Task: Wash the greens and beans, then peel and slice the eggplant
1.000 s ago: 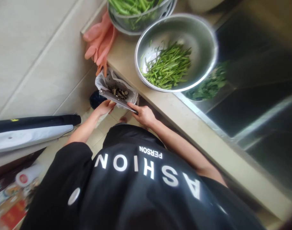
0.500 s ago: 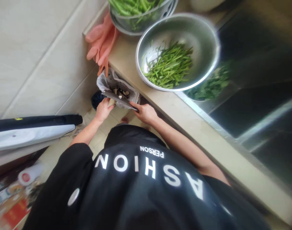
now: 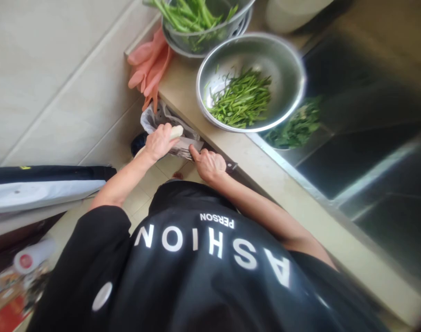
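Over a bin lined with a white plastic bag (image 3: 149, 119), my left hand (image 3: 158, 142) is closed around a pale, stick-like vegetable (image 3: 176, 132). Its blunt end pokes out past my fingers; its exact kind is unclear. Close by on the right, my right hand (image 3: 209, 164) grips a kitchen knife (image 3: 232, 166) by its dark handle, forefinger stretched along the blade. The broad blade lies over the bin's near side, just right of the vegetable, and I cannot tell whether they touch. The bin's contents are mostly hidden by my hand and the blade.
On the counter (image 3: 183, 83) stand a steel bowl (image 3: 289, 74) of cut green stems and a clear bowl (image 3: 210, 39) of longer greens. Pink rubber gloves (image 3: 150, 64) hang at its corner. Leafy greens (image 3: 296, 127) lie by the dark sink area. A tiled wall (image 3: 55, 78) bounds the left.
My left hand has risen and turned over the bin, bringing the vegetable's end into view. The knife has tilted, its handle now showing right of my right hand. The scraps in the bin are now covered.
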Demonstrator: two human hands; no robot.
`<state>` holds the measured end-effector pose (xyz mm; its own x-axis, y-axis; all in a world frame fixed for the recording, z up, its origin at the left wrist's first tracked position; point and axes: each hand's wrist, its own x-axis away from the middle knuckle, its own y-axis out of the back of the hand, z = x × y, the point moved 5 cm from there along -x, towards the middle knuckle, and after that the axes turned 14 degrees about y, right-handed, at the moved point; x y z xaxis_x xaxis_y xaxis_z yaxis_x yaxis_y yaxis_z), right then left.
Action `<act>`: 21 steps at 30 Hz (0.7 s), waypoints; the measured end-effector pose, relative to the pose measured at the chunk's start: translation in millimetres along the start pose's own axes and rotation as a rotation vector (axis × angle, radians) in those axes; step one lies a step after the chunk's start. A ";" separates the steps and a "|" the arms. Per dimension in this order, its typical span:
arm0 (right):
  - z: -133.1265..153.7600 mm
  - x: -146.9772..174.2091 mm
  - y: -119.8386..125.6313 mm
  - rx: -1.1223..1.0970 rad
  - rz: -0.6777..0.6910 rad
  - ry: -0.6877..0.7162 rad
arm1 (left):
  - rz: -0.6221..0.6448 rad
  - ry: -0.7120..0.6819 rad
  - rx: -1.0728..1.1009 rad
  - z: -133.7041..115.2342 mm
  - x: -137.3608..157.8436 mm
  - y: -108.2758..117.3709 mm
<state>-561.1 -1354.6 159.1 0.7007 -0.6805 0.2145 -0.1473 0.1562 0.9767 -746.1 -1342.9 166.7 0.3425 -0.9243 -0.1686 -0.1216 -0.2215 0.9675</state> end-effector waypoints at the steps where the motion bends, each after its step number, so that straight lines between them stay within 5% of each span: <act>1: 3.3 0.6 2.4 0.013 -0.012 0.005 | 0.033 -0.013 -0.035 -8.6 -4.6 -2.7; 8: -3.4 22.3 9.7 -0.006 -0.010 -0.066 | 0.087 0.061 -0.088 -3.6 -46.6 -12.9; 13: -21.3 72.1 -12.5 -0.145 0.020 -0.112 | 0.100 0.115 -0.094 10.9 -74.8 -5.3; 17: -42.3 123.8 -50.0 -0.416 -0.037 -0.250 | 0.040 0.068 -0.043 19.7 -71.2 33.5; 21: -41.6 169.1 -84.2 -0.852 -0.289 -0.310 | -0.042 -0.021 0.138 22.6 -27.5 92.4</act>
<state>-401.1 -1453.0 112.7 0.3958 -0.9150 0.0786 0.6470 0.3386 0.6832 -787.8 -1345.0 256.5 0.3307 -0.9192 -0.2139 -0.2346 -0.2996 0.9248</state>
